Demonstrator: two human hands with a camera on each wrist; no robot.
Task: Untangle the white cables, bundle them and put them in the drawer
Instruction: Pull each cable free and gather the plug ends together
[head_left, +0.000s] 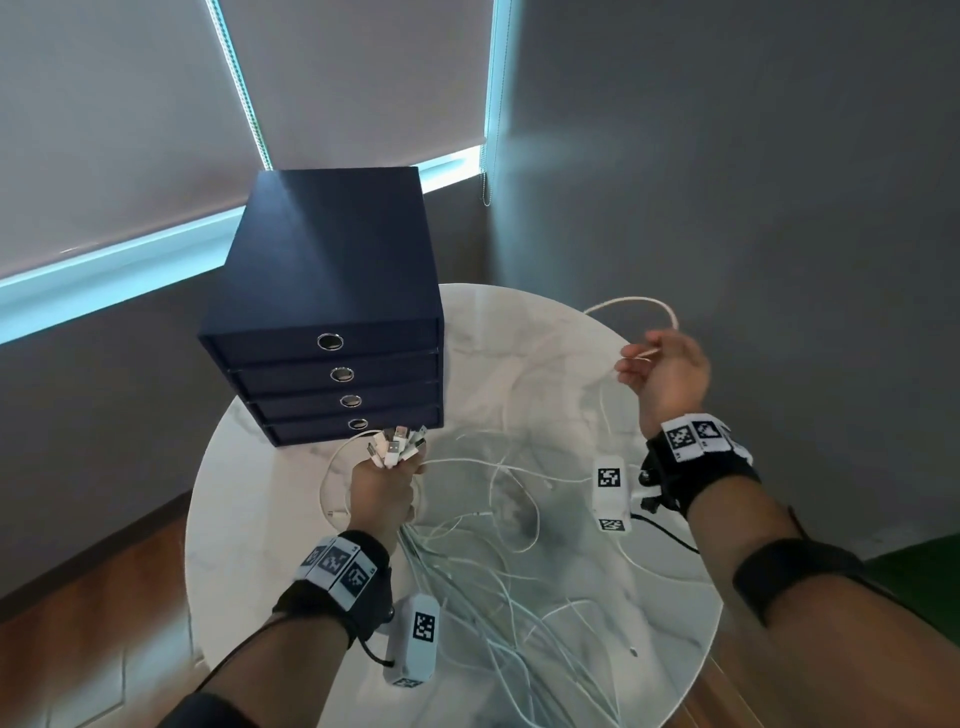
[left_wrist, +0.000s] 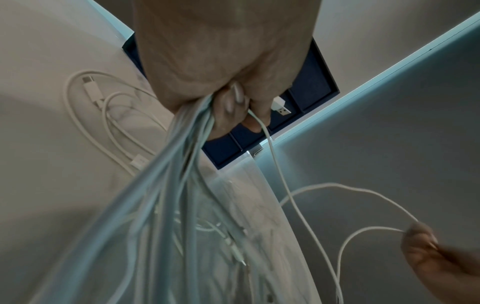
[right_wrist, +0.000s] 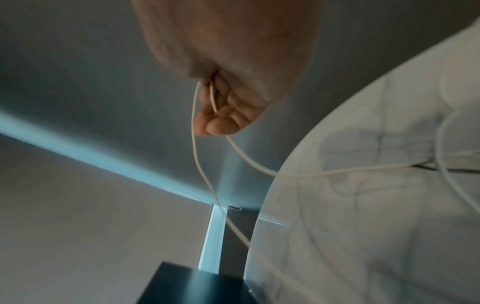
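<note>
My left hand (head_left: 384, 493) grips a bunch of white cables (left_wrist: 182, 164) just below their plugs (head_left: 397, 447), which stick up in front of the lowest drawer. The strands trail down over the round marble table (head_left: 571, 338) in a loose tangle (head_left: 493, 571). My right hand (head_left: 665, 374) is raised over the table's far right edge and pinches a loop of a single white cable (head_left: 634, 304); in the right wrist view that cable (right_wrist: 197, 144) runs through the curled fingers (right_wrist: 221, 117). The navy drawer unit (head_left: 332, 270) stands at the table's back left, all drawers closed.
A separate coiled white cable (left_wrist: 85, 107) lies on the table left of my left hand. Grey walls and window blinds (head_left: 130, 130) stand behind the table. Wooden floor (head_left: 104, 597) shows to the left.
</note>
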